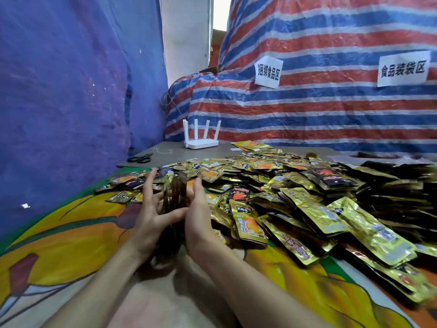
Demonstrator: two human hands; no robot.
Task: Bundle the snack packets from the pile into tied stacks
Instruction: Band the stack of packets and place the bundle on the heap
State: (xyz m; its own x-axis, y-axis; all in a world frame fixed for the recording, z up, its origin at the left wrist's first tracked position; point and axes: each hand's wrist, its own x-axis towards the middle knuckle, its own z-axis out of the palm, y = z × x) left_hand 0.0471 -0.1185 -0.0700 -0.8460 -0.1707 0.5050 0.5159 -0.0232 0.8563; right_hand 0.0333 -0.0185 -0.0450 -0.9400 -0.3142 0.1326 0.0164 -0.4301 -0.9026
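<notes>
A stack of snack packets (172, 197) stands on edge between my two palms, blurred and dark. My left hand (151, 209) presses its left side with fingers spread and straight. My right hand (198, 216) presses the right side with fingers straight, the thumb lying over the front. A large pile of gold and black snack packets (272, 176) spreads across the surface to the right and behind. Tied stacks of packets (314, 214) lie at the right near my right hand.
A pair of black scissors (139, 158) and a piece of white string (163, 150) lie on the grey board at the back left. A white router (202, 136) stands behind them. Blue cloth hangs at the left, and striped tarp with paper signs (268, 72) rises behind. The colourful cloth (71, 233) covers the surface.
</notes>
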